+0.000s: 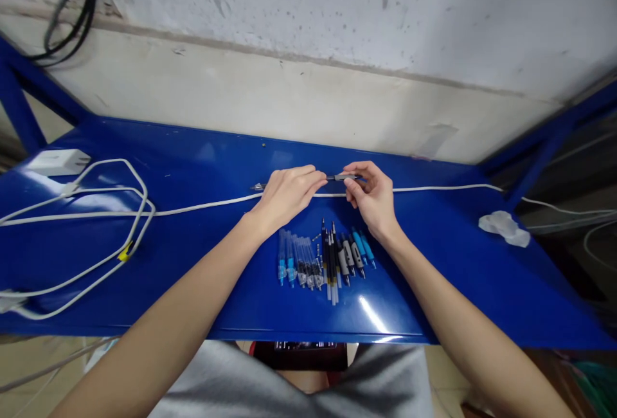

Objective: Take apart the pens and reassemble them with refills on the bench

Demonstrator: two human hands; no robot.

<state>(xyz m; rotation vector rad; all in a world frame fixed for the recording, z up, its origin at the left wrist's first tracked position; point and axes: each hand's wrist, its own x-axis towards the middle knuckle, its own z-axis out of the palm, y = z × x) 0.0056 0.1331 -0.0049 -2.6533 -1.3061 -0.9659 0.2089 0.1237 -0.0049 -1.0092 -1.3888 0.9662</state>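
Holding one pen [343, 177] just above the blue counter [457, 276], over a white cable [193, 210], using both hands. Clamping the fingers of the left hand [289, 193] together over the pen's left stretch; pinching its right end between thumb and fingertips of the right hand [373, 202]. Judging progress as early: working on a single piece only, leaving a row of pen parts [322, 260] lying side by side on the counter just nearer the body, touching neither hand. Logging, within that row, clear barrels with blue grips [289, 257] at its left, dark pieces mid-row, blue-ended pieces [359, 247] at its right. Finding no separate heap of finished pens anywhere in view, so reckoning most of the row as awaiting handling. Not managing to tell one whole pen from two pieces being joined: middle hiding under the left fingers, only a thin point [258, 186] poking out beyond that hand. Noting a white charger [58, 161] far left and a crumpled pale wrapper [504, 226] far right; losing both cable ends past the picture edges.
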